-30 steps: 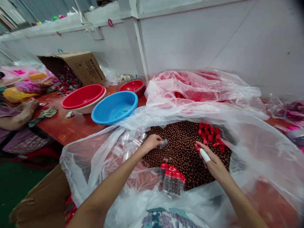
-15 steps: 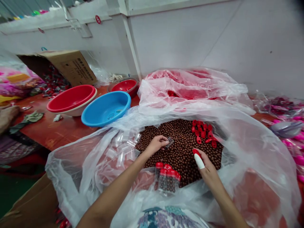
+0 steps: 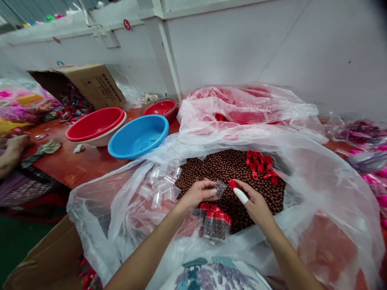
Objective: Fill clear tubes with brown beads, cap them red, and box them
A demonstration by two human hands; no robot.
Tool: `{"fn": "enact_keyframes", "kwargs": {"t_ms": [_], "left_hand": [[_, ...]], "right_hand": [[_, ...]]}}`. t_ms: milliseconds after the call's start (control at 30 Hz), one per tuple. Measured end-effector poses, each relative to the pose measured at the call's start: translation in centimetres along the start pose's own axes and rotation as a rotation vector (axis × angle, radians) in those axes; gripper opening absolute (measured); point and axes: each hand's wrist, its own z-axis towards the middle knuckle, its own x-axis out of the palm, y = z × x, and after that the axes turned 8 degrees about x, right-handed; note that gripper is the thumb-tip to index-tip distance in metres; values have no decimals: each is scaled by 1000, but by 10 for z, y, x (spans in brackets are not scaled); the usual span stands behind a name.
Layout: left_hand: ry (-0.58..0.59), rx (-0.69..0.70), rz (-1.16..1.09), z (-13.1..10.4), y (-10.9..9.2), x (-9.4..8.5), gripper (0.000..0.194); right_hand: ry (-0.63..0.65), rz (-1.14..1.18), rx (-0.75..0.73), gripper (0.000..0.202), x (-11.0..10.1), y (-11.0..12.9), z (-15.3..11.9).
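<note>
Red table (image 3: 71,171), pale wall (image 3: 242,52): left hand (image 3: 198,194) pinches a clear container (image 3: 220,188), right hand (image 3: 256,203) a red cap (image 3: 232,183).

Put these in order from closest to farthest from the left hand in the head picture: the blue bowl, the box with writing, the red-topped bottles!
From the left hand:
1. Red-topped bottles, just below and right.
2. Blue bowl, up and to the left.
3. Box with writing, farther up and left.

beads (image 3: 223,166): in bag (image 3: 329,173) | caps (image 3: 260,168): on beads, right | basins (image 3: 131,139): behind bag, left
</note>
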Motion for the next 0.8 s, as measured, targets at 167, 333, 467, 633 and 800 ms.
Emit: {"fn": "enact_keyframes", "kwargs": {"t_ms": [167, 333, 467, 633, 800], "left_hand": [[47, -49, -139, -10, 2, 8, 42], [16, 47, -18, -14, 8, 15, 42], [-29, 97, 63, -16, 11, 21, 41], [-29, 85, 87, -18, 11, 24, 45], [-41, 119, -31, -18, 8, 31, 43]], "right_hand": [[-35, 32, -26, 41, 4, 12, 2], [-10, -135, -110, 30, 0, 20, -3], [27, -227, -211, 34, -6, 20, -7], [65, -299, -320, 37, -10, 14, -7], [-1, -432, -429, 68, 1, 8, -7]]}}
